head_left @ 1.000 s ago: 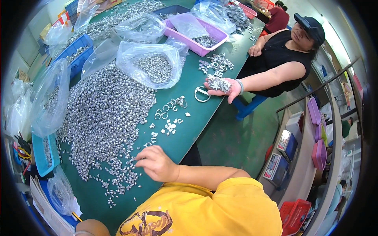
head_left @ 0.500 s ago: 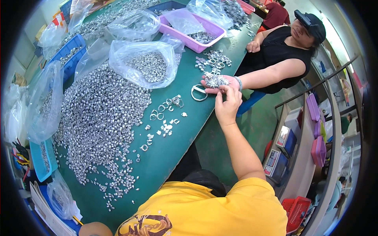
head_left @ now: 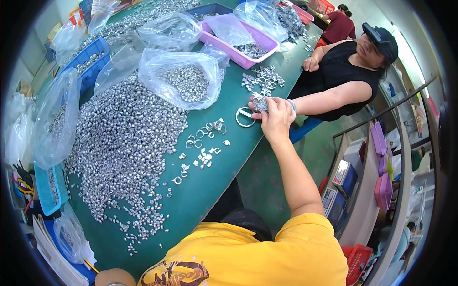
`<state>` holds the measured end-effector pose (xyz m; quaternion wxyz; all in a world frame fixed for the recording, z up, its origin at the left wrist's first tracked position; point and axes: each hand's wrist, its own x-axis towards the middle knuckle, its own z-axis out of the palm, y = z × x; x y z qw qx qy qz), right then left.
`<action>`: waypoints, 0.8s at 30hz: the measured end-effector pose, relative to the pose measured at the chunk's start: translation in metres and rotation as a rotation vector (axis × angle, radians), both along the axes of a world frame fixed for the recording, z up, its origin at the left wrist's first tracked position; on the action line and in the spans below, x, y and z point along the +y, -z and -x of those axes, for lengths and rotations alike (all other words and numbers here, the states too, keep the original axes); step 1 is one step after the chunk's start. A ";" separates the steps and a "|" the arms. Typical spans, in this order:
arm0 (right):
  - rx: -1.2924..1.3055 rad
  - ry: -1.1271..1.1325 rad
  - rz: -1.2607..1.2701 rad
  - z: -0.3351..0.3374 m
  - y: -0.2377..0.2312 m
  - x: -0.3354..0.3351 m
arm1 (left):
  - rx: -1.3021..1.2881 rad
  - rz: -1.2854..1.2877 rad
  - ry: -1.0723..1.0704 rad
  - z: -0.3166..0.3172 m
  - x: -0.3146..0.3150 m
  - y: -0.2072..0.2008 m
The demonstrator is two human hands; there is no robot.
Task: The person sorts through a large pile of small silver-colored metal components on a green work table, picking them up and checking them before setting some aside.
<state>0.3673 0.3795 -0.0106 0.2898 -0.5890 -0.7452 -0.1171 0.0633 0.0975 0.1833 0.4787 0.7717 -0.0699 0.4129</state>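
My right hand (head_left: 278, 117) reaches out to a co-worker's upturned hand at the table's far right edge. Its bent fingers close over a cluster of spiky silver metal pieces (head_left: 260, 101) lying in that palm. How many pieces my fingers hold is hidden. Just left of both hands, a silver bangle (head_left: 245, 117) with a pale strip across it lies on the green table. Nearer to me are several silver rings (head_left: 194, 141) and a group of small silver pieces (head_left: 204, 158). My left hand is out of the picture.
A large heap of small silver oval pieces (head_left: 124, 138) covers the table's left part. Behind it are an open plastic bag (head_left: 210, 97) of similar pieces and a pink tray (head_left: 243, 59). The co-worker (head_left: 334, 81) stands right. Digital scales (head_left: 344, 176) sit on a right-hand shelf.
My right hand has moved farther over the co-worker's palm and now covers part of the spiky pieces. The whole view has shifted slightly.
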 end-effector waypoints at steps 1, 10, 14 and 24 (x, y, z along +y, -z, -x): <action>-0.016 -0.019 -0.031 0.000 0.000 0.000 | 0.001 0.004 0.014 0.000 0.000 0.000; -0.070 -0.077 -0.136 0.001 -0.005 0.002 | 0.122 -0.030 0.018 0.005 0.000 -0.001; -0.076 -0.095 -0.080 -0.001 -0.007 0.004 | 0.089 -0.057 -0.073 0.003 -0.007 0.006; 0.178 -0.226 -0.120 -0.006 0.001 -0.003 | -0.058 0.071 0.010 -0.005 0.002 0.009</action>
